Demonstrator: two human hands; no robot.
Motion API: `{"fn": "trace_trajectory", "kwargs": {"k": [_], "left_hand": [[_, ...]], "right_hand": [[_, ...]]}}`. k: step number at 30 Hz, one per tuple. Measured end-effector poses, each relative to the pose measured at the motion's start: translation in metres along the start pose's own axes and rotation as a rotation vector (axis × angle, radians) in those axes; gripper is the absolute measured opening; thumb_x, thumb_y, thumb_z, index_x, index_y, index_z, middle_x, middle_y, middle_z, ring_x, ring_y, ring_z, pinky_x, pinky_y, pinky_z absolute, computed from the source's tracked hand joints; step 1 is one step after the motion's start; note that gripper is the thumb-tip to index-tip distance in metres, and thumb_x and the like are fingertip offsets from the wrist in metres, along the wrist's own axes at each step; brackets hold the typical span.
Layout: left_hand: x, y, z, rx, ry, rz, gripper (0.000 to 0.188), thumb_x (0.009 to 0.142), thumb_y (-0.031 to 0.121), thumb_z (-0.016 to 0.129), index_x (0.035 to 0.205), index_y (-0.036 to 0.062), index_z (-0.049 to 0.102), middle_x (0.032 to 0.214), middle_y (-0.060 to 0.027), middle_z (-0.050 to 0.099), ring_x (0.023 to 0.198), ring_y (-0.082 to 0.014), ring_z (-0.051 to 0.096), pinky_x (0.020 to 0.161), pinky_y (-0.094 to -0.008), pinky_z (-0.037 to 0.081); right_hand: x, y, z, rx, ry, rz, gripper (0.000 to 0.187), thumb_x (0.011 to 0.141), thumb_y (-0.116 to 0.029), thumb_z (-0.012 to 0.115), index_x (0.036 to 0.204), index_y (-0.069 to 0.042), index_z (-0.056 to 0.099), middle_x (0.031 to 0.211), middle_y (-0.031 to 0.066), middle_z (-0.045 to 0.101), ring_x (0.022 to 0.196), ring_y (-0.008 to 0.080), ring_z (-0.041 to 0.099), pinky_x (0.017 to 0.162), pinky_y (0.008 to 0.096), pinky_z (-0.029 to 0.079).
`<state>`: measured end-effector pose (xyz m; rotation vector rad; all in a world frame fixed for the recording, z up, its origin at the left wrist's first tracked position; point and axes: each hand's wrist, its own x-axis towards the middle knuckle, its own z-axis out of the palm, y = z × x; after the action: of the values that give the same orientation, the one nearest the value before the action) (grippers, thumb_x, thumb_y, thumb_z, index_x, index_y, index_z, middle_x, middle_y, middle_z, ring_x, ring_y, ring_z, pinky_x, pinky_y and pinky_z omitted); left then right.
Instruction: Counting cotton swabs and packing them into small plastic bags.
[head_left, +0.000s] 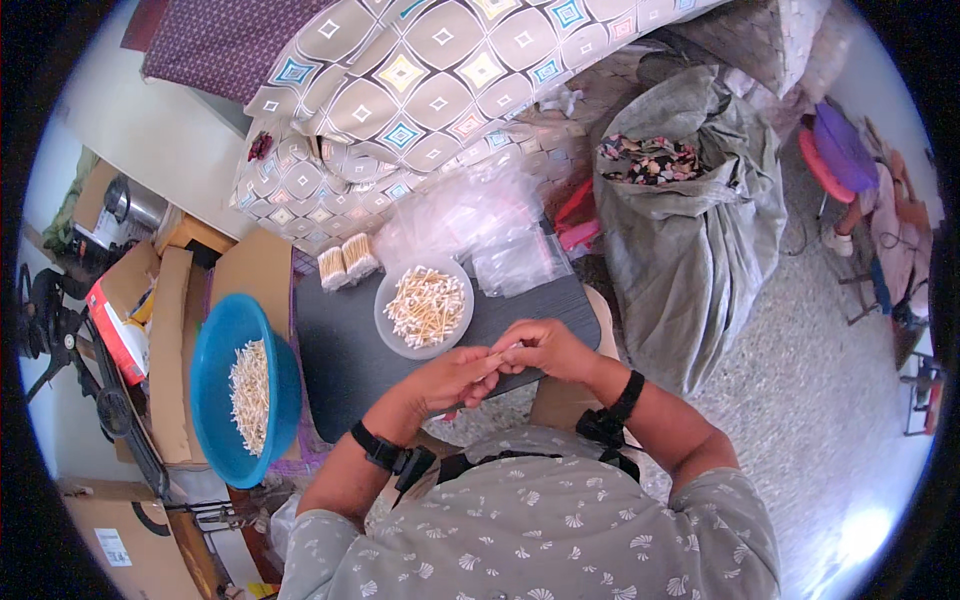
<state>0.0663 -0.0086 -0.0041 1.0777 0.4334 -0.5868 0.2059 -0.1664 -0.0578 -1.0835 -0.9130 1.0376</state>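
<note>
My left hand (453, 380) and my right hand (548, 350) meet over the near edge of the dark table, fingers closed together. Pinched between the fingertips are what look like cotton swabs (516, 346); only a small white end shows, and the fingers hide the rest. Just beyond my hands stands a translucent white bowl (382, 330) heaped with loose cotton swabs (427, 307). Behind it on the left lie bundled packs of cotton swabs (346, 262). Clear plastic bags (515, 262) are spread along the table's far side.
A blue basin (212, 385) with more cotton swabs stands left of the table (335, 370), beside cardboard boxes (172, 370). A patterned cloth-covered seat (420, 90) lies beyond. To the right is a large grey-green sack (690, 260). Another person (890, 215) sits at far right.
</note>
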Motion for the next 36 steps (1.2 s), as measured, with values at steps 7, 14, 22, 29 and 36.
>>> {"fn": "trace_trajectory", "kwargs": {"k": [7,14,22,29,36], "left_hand": [[0.020,0.072,-0.015,0.968,0.380,0.378,0.036,0.087,0.024,0.061,0.114,0.0024,0.052,0.090,-0.0112,0.062,0.079,-0.0209,0.063,0.065,-0.0330,0.052],[0.091,0.097,-0.003,1.795,0.473,0.569,0.037,0.070,0.019,0.073,0.096,0.0015,0.054,0.098,-0.0184,0.057,0.093,-0.0347,0.056,0.078,-0.0429,0.047],[0.135,0.090,-0.033,1.962,0.480,0.334,0.023,0.071,0.015,0.068,0.088,0.0042,0.056,0.095,-0.0171,0.058,0.090,-0.0351,0.057,0.077,-0.0439,0.047],[0.135,0.103,-0.032,1.703,0.576,0.478,0.022,0.072,0.013,0.067,0.088,0.0045,0.054,0.092,-0.0161,0.056,0.088,-0.0349,0.058,0.075,-0.0437,0.047],[0.151,0.102,-0.040,1.737,0.650,0.451,0.027,0.072,0.016,0.070,0.090,0.0058,0.054,0.092,-0.0146,0.056,0.082,-0.0332,0.057,0.072,-0.0417,0.047]], "right_hand": [[-0.010,0.018,-0.024,-0.084,0.015,0.081,0.014,0.087,-0.010,0.062,0.096,0.000,0.066,0.084,0.0052,0.058,0.070,0.0118,0.060,0.061,0.0236,0.050],[-0.009,0.024,-0.027,-0.102,-0.005,0.064,0.015,0.087,-0.012,0.063,0.097,-0.001,0.066,0.085,0.0063,0.059,0.069,0.0130,0.061,0.061,0.0245,0.052],[-0.007,0.026,-0.031,-0.078,-0.041,0.031,0.014,0.087,-0.007,0.062,0.098,0.000,0.065,0.090,0.0072,0.059,0.070,0.0117,0.061,0.062,0.0241,0.051],[-0.009,0.026,-0.033,-0.047,-0.059,0.035,0.014,0.087,-0.004,0.060,0.099,0.001,0.065,0.094,0.0071,0.058,0.071,0.0109,0.060,0.064,0.0237,0.050],[-0.008,0.026,-0.030,-0.100,-0.051,-0.004,0.014,0.086,-0.010,0.063,0.098,-0.002,0.066,0.089,0.0075,0.058,0.070,0.0131,0.061,0.062,0.0255,0.051]]}}
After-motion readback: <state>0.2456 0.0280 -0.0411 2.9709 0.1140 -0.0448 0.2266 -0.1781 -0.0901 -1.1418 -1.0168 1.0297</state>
